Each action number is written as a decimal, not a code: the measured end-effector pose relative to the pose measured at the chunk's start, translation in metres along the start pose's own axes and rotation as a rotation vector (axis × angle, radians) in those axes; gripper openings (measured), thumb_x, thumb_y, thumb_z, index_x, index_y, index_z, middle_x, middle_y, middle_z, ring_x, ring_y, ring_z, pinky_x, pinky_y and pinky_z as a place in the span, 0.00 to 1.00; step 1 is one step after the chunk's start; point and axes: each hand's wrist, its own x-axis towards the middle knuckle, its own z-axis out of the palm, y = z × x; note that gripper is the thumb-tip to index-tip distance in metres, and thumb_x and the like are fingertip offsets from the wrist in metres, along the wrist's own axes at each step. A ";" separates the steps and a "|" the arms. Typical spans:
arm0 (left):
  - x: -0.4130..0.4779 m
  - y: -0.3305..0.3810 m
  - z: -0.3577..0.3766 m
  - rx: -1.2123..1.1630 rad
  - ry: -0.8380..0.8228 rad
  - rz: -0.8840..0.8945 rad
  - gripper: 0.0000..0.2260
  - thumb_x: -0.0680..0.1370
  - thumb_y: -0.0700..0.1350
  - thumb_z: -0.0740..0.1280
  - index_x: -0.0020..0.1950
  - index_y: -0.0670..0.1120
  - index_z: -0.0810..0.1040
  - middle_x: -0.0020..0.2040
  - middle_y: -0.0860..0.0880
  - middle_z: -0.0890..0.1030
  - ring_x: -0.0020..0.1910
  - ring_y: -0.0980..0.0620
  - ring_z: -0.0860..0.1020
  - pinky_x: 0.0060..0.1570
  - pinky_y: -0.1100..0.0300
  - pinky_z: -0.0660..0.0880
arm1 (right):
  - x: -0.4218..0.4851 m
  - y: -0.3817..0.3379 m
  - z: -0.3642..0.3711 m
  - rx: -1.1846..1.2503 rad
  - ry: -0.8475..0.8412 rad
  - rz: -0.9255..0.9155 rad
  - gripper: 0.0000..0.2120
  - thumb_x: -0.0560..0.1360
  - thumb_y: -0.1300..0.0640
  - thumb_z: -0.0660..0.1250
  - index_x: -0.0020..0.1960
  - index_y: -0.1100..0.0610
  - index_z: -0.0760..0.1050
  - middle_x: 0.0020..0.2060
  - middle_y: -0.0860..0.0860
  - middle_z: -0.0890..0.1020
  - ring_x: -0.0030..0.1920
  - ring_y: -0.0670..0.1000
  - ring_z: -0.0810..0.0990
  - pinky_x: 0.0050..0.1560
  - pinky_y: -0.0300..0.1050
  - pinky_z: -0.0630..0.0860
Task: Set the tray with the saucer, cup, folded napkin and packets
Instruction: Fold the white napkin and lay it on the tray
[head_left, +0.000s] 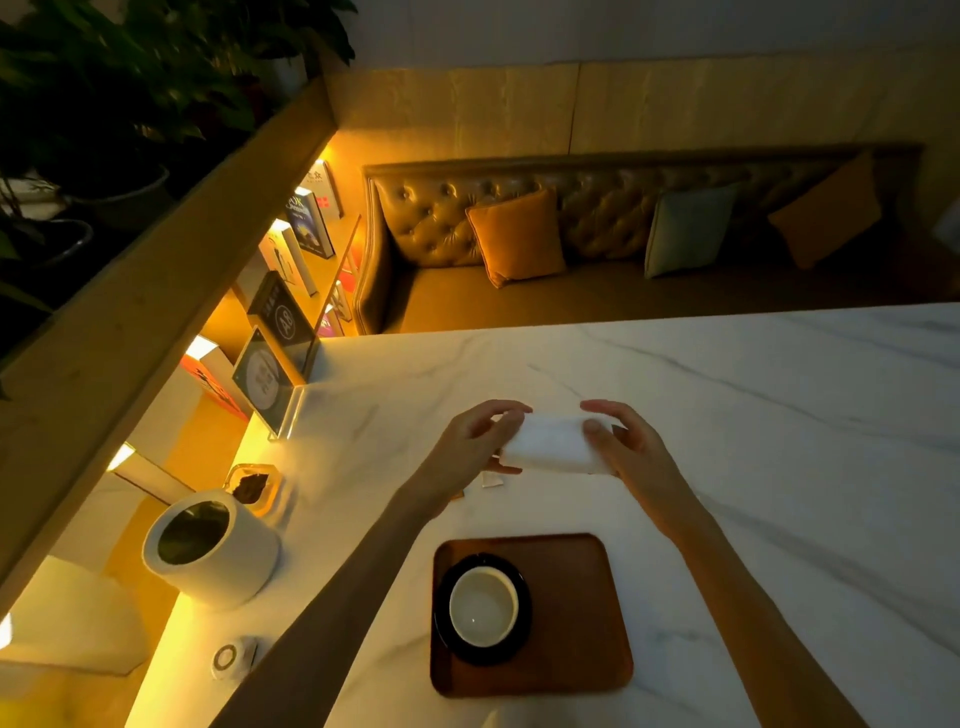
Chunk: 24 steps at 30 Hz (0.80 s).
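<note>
A brown wooden tray (582, 613) lies on the marble table near me. A black saucer (448, 631) sits on its left half, and a white cup (483, 605) stands upright on the saucer. Beyond the tray, both hands hold a white folded napkin (550, 444) just above the table. My left hand (467, 447) grips the napkin's left end and my right hand (623, 447) grips its right end. A small packet (491, 480) lies on the table under the napkin, partly hidden by my left hand.
A white cylindrical container (213, 545) stands at the table's left edge, with a small glass dish (257, 488) behind it and a small round object (228, 659) nearer me. An acrylic sign stand (275, 374) is at the far left corner. A sofa with cushions (519, 234) lies beyond the table.
</note>
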 end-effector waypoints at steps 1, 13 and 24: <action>-0.001 -0.006 0.004 -0.007 -0.026 -0.023 0.10 0.78 0.56 0.65 0.57 0.58 0.79 0.56 0.53 0.77 0.52 0.53 0.80 0.41 0.63 0.81 | -0.003 0.008 -0.001 -0.003 0.006 0.012 0.09 0.78 0.47 0.64 0.56 0.38 0.75 0.50 0.28 0.77 0.50 0.35 0.78 0.39 0.32 0.80; -0.013 -0.112 0.069 0.076 -0.141 -0.372 0.14 0.77 0.50 0.69 0.54 0.40 0.81 0.53 0.39 0.79 0.48 0.43 0.83 0.41 0.47 0.84 | -0.067 0.131 -0.014 -0.201 -0.069 0.371 0.06 0.79 0.48 0.62 0.46 0.41 0.77 0.40 0.47 0.81 0.39 0.43 0.81 0.33 0.33 0.76; -0.020 -0.199 0.125 0.586 -0.374 -0.419 0.08 0.75 0.34 0.59 0.52 0.39 0.74 0.52 0.40 0.79 0.50 0.44 0.76 0.47 0.51 0.72 | -0.095 0.200 0.000 -0.378 0.058 0.733 0.12 0.79 0.63 0.61 0.41 0.51 0.78 0.42 0.47 0.83 0.43 0.43 0.80 0.51 0.37 0.73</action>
